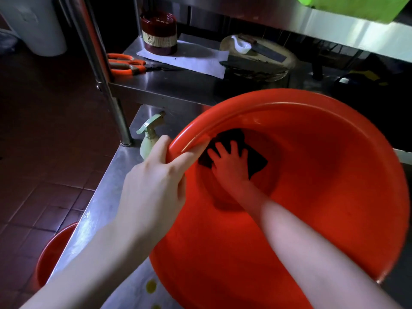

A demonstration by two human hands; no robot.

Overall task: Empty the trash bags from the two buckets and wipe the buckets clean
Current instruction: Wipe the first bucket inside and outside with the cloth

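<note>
Two red buckets in view: one [312,175] tipped toward the person on the steel counter [104,197], the second [53,253] on the floor below the counter edge. Left hand [153,186] grips the near rim, thumb outside, fingers hooked inside, likely to steady the tilt. Right hand [231,161], fingers spread flat, presses a dark cloth [256,159] against the bucket bottom. No bag visible inside. Spray bottle [149,134] stands just beside the rim.

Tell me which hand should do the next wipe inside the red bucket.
The right hand: it is already deep in the red bucket, fingers spread flat on the dark cloth. The left hand grips the rim, steadying the tilted bucket.
</note>
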